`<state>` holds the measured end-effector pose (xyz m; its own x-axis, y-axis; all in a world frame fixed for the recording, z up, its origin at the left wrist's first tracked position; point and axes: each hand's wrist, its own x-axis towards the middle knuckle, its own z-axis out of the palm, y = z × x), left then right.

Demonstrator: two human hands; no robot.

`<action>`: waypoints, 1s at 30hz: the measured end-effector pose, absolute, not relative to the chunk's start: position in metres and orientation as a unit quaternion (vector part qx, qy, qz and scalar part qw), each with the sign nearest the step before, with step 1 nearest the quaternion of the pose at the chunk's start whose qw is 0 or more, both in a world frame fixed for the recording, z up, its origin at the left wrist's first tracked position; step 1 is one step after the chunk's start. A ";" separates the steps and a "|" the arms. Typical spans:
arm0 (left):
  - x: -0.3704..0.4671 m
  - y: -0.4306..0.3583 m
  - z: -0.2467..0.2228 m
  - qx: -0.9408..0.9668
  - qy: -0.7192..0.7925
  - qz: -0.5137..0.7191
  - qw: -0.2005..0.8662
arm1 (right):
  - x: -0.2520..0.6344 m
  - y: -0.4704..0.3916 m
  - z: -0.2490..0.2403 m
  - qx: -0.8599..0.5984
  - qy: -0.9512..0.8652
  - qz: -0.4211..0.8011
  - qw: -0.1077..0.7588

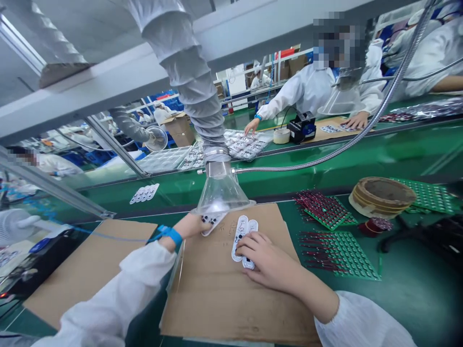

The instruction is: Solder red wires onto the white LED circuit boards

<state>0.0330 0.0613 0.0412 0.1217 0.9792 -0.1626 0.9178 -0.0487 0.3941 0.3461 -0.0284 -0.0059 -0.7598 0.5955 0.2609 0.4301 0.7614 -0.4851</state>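
My left hand [192,225] reaches to the far left edge of a cardboard sheet [217,294], under a transparent extraction hood [222,190]. Its fingers are closed on a white, rounded oblong plate [213,224] with small black parts; some of the plate is hidden by the hand and hood. On the cardboard, my right hand [269,258] curls its fingers over two similar white oblong plates [239,241] lying side by side. Its thumb is at their near end, and the fingertips cover part of them. A blue band [170,235] circles my left wrist.
Green circuit board panels with dark red wires [340,253] lie at the right, near a tape-covered ring [381,196]. Another cardboard sheet [90,270] lies left. More white plates [144,193] sit on the green ledge. A co-worker [307,91] works across the bench.
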 end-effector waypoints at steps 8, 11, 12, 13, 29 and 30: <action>0.019 0.029 0.028 0.679 0.700 0.088 0.205 | 0.350 -0.020 -0.010 -0.333 -0.910 0.154 0.193; 0.023 0.023 0.028 0.681 0.695 0.085 0.216 | 0.350 -0.018 -0.014 -0.329 -0.908 0.166 0.197; 0.028 0.018 0.026 0.686 0.687 0.083 0.227 | 0.349 -0.017 -0.015 -0.325 -0.909 0.171 0.199; 0.035 0.012 0.024 0.692 0.677 0.081 0.238 | 0.349 -0.017 -0.016 -0.322 -0.908 0.175 0.202; 0.080 -0.010 0.010 0.703 0.650 0.119 0.262 | 0.342 -0.022 -0.007 -0.361 -0.909 0.118 0.173; 0.081 -0.015 0.010 0.705 0.646 0.119 0.267 | 0.341 -0.025 -0.006 -0.363 -0.909 0.117 0.166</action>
